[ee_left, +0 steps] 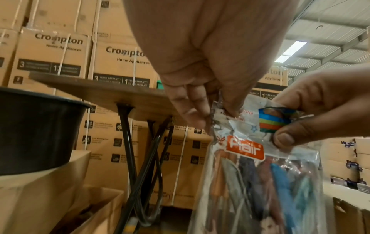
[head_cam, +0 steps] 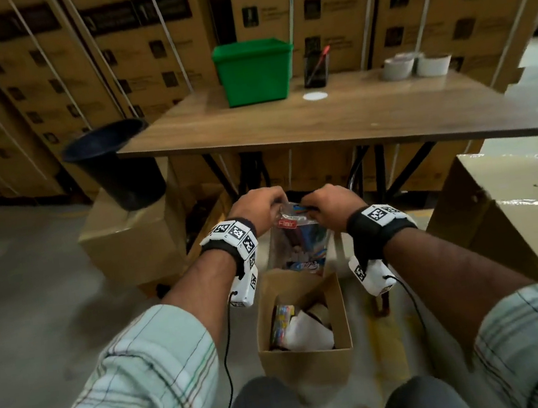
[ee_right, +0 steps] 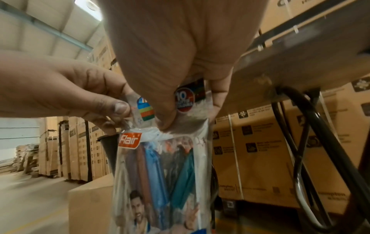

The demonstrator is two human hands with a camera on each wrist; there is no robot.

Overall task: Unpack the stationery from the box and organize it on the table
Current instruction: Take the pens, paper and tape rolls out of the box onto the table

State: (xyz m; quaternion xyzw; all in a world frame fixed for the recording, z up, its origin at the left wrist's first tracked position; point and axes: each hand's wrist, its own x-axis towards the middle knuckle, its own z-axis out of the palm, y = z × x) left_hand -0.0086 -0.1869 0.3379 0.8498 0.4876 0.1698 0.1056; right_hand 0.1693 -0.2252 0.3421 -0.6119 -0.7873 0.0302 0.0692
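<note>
A clear plastic pen packet (head_cam: 301,244) with a red "Flair" label hangs upright in front of me, coloured pens inside. My left hand (head_cam: 261,205) pinches its top left corner, and my right hand (head_cam: 329,202) pinches the top right. Both wrist views show the pen packet (ee_left: 260,166) (ee_right: 160,166) held by thumb and fingers of the left hand (ee_left: 200,110) (ee_right: 112,109) and the right hand (ee_left: 288,134) (ee_right: 172,117). Below stands an open cardboard box (head_cam: 306,357) on the floor with more stationery inside. The wooden table (head_cam: 335,121) is ahead.
On the table stand a green bin (head_cam: 254,71), a dark pen holder (head_cam: 316,71) with a red pen, two white tape rolls (head_cam: 415,65) and a white disc (head_cam: 315,95). A black bucket (head_cam: 116,163) sits on a carton at left. A large carton (head_cam: 516,203) is right.
</note>
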